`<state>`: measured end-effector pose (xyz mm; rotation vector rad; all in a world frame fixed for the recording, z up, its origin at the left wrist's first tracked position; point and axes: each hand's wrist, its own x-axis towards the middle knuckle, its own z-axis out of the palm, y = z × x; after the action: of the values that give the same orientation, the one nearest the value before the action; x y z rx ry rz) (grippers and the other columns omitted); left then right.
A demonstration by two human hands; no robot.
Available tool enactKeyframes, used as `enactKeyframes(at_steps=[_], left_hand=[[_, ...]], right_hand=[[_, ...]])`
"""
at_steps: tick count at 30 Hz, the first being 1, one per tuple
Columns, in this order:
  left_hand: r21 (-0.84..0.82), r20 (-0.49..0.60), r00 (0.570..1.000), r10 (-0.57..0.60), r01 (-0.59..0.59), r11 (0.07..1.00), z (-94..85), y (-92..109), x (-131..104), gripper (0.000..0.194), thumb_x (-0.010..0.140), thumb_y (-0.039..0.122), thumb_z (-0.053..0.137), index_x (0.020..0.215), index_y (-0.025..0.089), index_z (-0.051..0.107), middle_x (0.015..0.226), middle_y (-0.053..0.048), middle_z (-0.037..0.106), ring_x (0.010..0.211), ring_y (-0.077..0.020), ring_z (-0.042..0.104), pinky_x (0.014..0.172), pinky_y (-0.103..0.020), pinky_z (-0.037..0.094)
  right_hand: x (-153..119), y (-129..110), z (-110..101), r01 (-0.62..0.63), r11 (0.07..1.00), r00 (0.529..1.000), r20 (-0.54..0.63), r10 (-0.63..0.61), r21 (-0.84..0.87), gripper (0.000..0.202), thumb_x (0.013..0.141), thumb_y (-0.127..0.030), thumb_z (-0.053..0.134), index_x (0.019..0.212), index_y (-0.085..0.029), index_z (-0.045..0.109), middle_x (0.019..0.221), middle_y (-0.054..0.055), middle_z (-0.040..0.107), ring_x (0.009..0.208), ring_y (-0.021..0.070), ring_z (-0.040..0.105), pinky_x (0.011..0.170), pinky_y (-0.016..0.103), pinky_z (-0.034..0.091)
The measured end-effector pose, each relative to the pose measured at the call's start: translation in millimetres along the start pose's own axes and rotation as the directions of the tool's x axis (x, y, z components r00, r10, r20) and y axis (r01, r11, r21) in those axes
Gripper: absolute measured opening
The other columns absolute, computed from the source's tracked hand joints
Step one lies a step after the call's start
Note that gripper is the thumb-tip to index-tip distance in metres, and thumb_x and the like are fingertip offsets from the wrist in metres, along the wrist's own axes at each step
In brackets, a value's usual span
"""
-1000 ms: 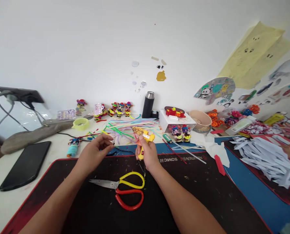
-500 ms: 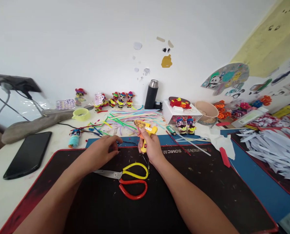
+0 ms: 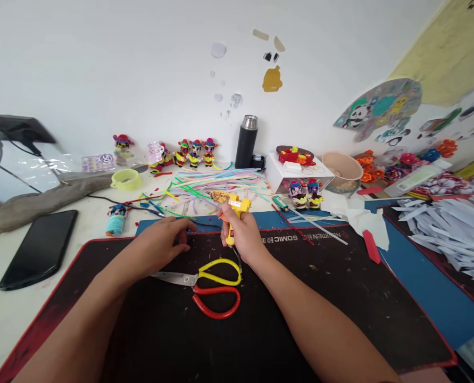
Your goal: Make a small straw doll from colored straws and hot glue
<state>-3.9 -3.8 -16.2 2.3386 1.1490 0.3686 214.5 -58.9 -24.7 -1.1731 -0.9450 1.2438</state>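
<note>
My right hand (image 3: 240, 234) is wrapped round a yellow hot glue gun (image 3: 241, 205), its crusted nozzle pointing left. A dark cord runs down from the handle. My left hand (image 3: 163, 242) hovers at the mat's far edge, fingers curved and thumb apart, with nothing visible in it. Scissors (image 3: 216, 303) with one yellow and one red handle lie on the black mat (image 3: 173, 340) below the hands, the blade tips hidden under my left wrist. Beyond both hands, colourful pipe cleaners (image 3: 216, 181) are heaped on the table.
A phone (image 3: 39, 250) and a small doll in turquoise (image 3: 116, 223) are on the left. Behind stand several figurines (image 3: 194, 153), a yellow tape roll (image 3: 126, 180), a black flask (image 3: 247, 143) and a white box (image 3: 279, 178). Paper strips (image 3: 448, 234) are piled at right.
The camera view has tilted and shifted slightly. My right hand keeps its hold on the glue gun, and my left hand stays near the same place, fingers still curved.
</note>
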Motion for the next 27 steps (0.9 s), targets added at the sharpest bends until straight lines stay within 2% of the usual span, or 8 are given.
enactKeyframes(at_steps=[7,11,16,20,23,24,25,27], left_hand=[[-0.015,-0.014,1.000,0.011,-0.011,1.000,-0.7,-7,-2,0.033,0.075,0.031,0.072,0.108,0.032,0.077,0.083,-0.003,0.075,0.082,-0.0298,0.068,0.074,-0.035,0.046],[-0.001,-0.079,0.996,-0.029,0.029,1.000,-3.6,-5,0,0.028,0.080,0.044,0.070,0.103,0.031,0.077,0.080,-0.005,0.075,0.075,-0.0302,0.067,0.068,-0.036,0.045],[-0.054,-0.229,0.971,-0.066,0.055,0.997,-11.8,13,2,0.030,0.084,0.056,0.061,0.075,0.030,0.072,0.074,-0.004,0.076,0.068,-0.0276,0.064,0.063,-0.033,0.042],[-0.083,-0.298,0.941,-0.157,0.138,0.987,-17.2,25,1,0.033,0.086,0.057,0.062,0.073,0.027,0.066,0.068,0.004,0.070,0.064,-0.0206,0.060,0.065,-0.028,0.041],[-0.110,-0.366,0.909,-0.200,0.171,0.979,-20.9,27,-1,0.030,0.084,0.056,0.062,0.079,0.027,0.069,0.078,0.004,0.074,0.072,-0.0217,0.064,0.067,-0.027,0.042],[-0.085,-0.354,0.912,-0.208,0.190,0.978,-22.2,29,-2,0.029,0.085,0.056,0.062,0.081,0.028,0.070,0.078,0.004,0.075,0.072,-0.0219,0.065,0.065,-0.027,0.042],[-0.053,-0.354,0.915,-0.192,0.186,0.981,-23.2,34,-2,0.029,0.085,0.056,0.062,0.078,0.028,0.069,0.073,0.004,0.073,0.068,-0.0211,0.063,0.063,-0.027,0.041],[-0.029,-0.333,0.938,-0.099,0.095,0.995,-22.5,55,0,0.031,0.086,0.057,0.063,0.074,0.029,0.066,0.065,0.005,0.068,0.057,-0.0189,0.058,0.057,-0.027,0.037]], right_hand=[[0,1,0,0.011,1.000,1.000,0.020,-0.011,0.004,0.060,0.085,-0.080,0.065,0.084,-0.020,0.065,0.045,-0.006,0.049,0.037,0.0131,0.050,0.041,0.026,0.036],[0,2,0,0.006,1.000,1.000,0.029,-0.006,-0.019,0.061,0.085,-0.082,0.063,0.084,-0.021,0.065,0.045,-0.006,0.050,0.037,0.0131,0.050,0.041,0.026,0.036],[2,1,4,-0.010,0.999,1.000,0.008,0.010,-0.044,0.063,0.085,-0.084,0.059,0.083,-0.021,0.063,0.044,-0.006,0.049,0.037,0.0127,0.050,0.040,0.025,0.034],[8,4,4,-0.017,0.998,1.000,-0.024,0.015,-0.061,0.061,0.086,-0.082,0.060,0.078,-0.022,0.062,0.044,-0.006,0.049,0.036,0.0120,0.049,0.040,0.025,0.036],[13,8,2,-0.012,0.998,0.999,-0.037,0.010,-0.058,0.059,0.087,-0.080,0.062,0.074,-0.022,0.060,0.045,-0.005,0.050,0.038,0.0122,0.051,0.041,0.025,0.037],[14,10,2,-0.010,0.998,0.999,-0.045,0.007,-0.065,0.059,0.088,-0.079,0.061,0.072,-0.023,0.060,0.045,-0.005,0.050,0.038,0.0123,0.051,0.042,0.025,0.038],[15,10,1,-0.020,0.997,0.999,-0.046,0.017,-0.074,0.060,0.088,-0.079,0.061,0.068,-0.023,0.058,0.045,-0.004,0.050,0.039,0.0126,0.051,0.043,0.026,0.039],[16,11,1,-0.029,0.993,0.999,-0.039,0.025,-0.114,0.062,0.091,-0.077,0.059,0.063,-0.023,0.056,0.046,-0.003,0.051,0.042,0.0137,0.054,0.047,0.026,0.042]])
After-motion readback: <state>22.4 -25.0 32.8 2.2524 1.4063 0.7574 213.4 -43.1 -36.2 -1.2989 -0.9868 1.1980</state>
